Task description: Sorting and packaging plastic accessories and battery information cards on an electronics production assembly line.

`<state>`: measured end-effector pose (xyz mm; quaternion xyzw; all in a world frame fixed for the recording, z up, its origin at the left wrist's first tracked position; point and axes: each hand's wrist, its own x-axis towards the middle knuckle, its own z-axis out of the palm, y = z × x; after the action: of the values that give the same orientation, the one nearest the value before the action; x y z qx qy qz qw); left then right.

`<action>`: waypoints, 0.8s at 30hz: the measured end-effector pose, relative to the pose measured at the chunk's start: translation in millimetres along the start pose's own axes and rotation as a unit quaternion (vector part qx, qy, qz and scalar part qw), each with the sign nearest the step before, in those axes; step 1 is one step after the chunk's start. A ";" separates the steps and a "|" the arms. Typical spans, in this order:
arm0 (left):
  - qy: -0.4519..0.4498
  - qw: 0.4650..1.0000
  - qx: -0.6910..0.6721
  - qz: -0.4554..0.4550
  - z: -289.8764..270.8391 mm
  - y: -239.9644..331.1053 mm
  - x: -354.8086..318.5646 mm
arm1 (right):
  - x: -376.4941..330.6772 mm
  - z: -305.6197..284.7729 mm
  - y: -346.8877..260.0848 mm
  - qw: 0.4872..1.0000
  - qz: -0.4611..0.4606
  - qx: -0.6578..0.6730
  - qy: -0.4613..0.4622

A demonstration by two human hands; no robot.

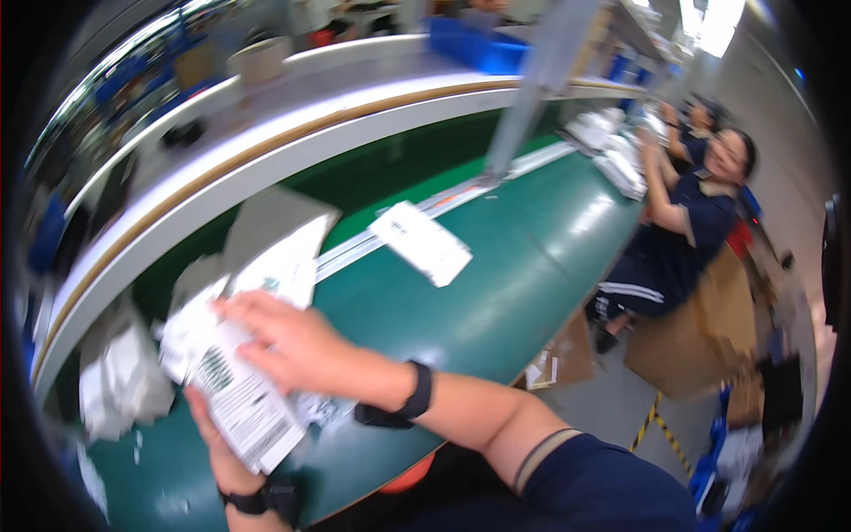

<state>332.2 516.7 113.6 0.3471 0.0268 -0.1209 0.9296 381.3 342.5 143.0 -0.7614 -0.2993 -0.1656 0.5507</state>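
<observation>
A white printed packet point(244, 399) with green and black print is tilted over the left part of the green table. My left hand point(222, 448) holds it along its lower left side, with the thumb at the edge and the other fingers hidden beneath. Across its upper part lies my right hand point(288, 341), fingers stretched out and apart, touching the packet. Behind it are crumpled white and grey bags point(275, 239). A second white packet point(421, 241) lies flat further right, partly over a metal rail point(355, 252). Motion blurs the print.
A white bundle point(127, 377) stands at the left. The green table point(496, 310) runs to the far right, where a co-worker point(687, 213) sits by a pile of white packets point(612, 146). A metal post point(532, 97) rises mid-table; a shelf point(301, 93) runs behind. Cardboard boxes point(700, 328) stand at right.
</observation>
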 end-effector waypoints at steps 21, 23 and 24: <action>-0.183 0.977 0.094 -0.049 9.9 7.9 12.0 | 0.6 -8.1 -2.4 0.999 0.027 0.024 0.027; -0.176 0.978 0.098 -0.053 13.1 9.2 10.9 | 1.6 -9.8 -0.6 1.000 0.007 0.006 0.000; -0.181 0.977 0.100 -0.051 12.9 8.8 11.5 | 1.8 -10.6 -1.4 1.000 0.004 0.003 0.003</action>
<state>345.1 512.3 127.4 0.4086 -0.1363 -0.2307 0.8725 382.7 333.3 148.6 -0.7602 -0.2957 -0.1646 0.5546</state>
